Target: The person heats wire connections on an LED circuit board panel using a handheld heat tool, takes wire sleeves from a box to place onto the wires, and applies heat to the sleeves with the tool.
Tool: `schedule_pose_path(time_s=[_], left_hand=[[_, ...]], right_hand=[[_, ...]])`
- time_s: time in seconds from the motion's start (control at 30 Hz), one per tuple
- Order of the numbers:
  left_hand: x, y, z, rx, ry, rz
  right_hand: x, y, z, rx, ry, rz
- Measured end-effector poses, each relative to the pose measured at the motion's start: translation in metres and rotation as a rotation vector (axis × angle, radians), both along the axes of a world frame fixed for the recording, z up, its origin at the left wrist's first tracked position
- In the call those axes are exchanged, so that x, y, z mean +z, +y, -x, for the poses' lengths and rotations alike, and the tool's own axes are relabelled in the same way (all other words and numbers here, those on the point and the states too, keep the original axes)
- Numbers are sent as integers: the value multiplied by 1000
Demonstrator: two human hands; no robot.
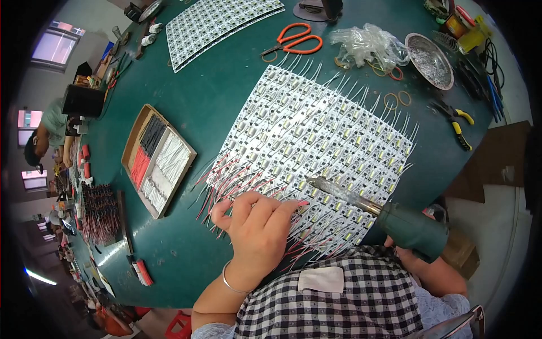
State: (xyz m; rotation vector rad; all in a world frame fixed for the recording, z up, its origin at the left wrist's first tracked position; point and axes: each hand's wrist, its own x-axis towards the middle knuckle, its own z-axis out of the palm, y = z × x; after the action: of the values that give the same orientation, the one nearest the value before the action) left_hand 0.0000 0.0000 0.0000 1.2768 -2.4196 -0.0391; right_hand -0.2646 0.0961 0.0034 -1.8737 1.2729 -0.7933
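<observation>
My left hand (257, 229) is over the near part of a white sheet of small circuit boards (316, 141). Its fingers are curled, with the fingertips drawn together at the sheet; a small red spot shows there, but I cannot make out what they grip. Red and white wires (226, 175) stick out along the sheet's left and near edges, and pale wires along the far and right edges. My right hand (409, 257), partly hidden, is closed round a green heat gun (415, 229). Its metal barrel (350, 198) points left, low over the boards, close to my left fingertips.
Left of the sheet is a cardboard tray (192, 157) of black, red and white wires. Beyond lie orange-handled scissors (299, 39), crumpled plastic (370, 45) and a metal dish (429, 61). Yellow-handled pliers (458, 124) are at the right. More boards (220, 25) lie at the back.
</observation>
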Motion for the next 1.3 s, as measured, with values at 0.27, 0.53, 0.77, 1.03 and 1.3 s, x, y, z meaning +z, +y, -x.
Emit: schedule_pose_path(time_s=[0.27, 0.53, 0.77, 1.03, 1.3], left_hand=[[-10, -2, 4, 5, -9, 14], [-12, -5, 4, -5, 1, 8], [-15, -7, 2, -8, 17, -6], [-15, -6, 2, -17, -13, -8], [-14, -4, 3, -8, -25, -8]], right_hand=[[4, 3, -5, -89, -182, -231], [-18, 25, -2, -197, -227, -335], [-16, 13, -1, -71, -3, -166], [-18, 12, -3, -74, 49, -17], [-17, 10, -1, -34, 37, -82]])
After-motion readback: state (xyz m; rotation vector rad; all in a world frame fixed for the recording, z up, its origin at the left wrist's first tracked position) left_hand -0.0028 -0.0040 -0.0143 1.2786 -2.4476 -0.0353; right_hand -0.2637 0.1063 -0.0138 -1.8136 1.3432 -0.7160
